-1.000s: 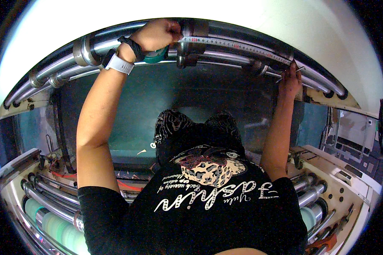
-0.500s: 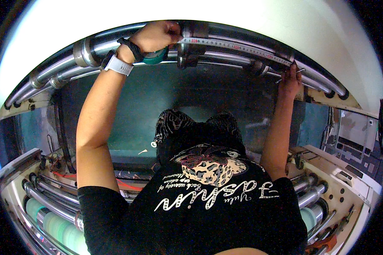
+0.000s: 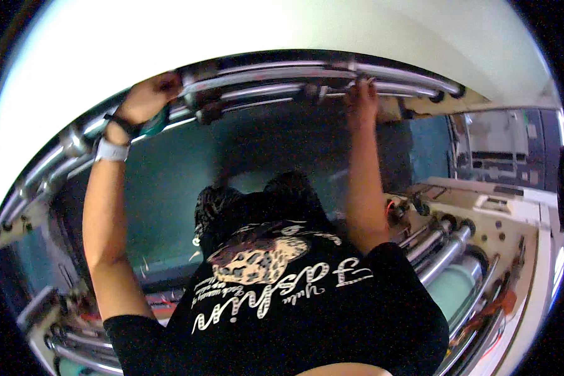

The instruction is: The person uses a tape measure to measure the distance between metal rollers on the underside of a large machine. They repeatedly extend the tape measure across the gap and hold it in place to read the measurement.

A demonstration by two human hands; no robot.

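A pale measuring tape (image 3: 269, 76) runs stretched along the metal rollers (image 3: 257, 93) between my two hands, blurred by motion. My left hand (image 3: 145, 101), with a light watch and a black band at the wrist, is closed around one end of it. Below that hand shows a rounded green thing (image 3: 156, 121); whether it is the tape's case or a machine part I cannot tell. My right hand (image 3: 361, 106) pinches near the tape's other end, against the rollers. A thin metal piece by its fingertips is too smeared to name.
A large white curved surface (image 3: 263, 28) arches over the rollers. Dark clamps (image 3: 210, 111) sit on the bars. Behind me at lower right are more rollers with a pale green cylinder (image 3: 452, 288) and a cream machine frame (image 3: 514, 250). A cabinet (image 3: 495, 135) stands at far right.
The whole view has swung, so hands, tape and rollers sit further left and my left hand lower. Both hands keep their places along the tape. The picture has become blurrier.
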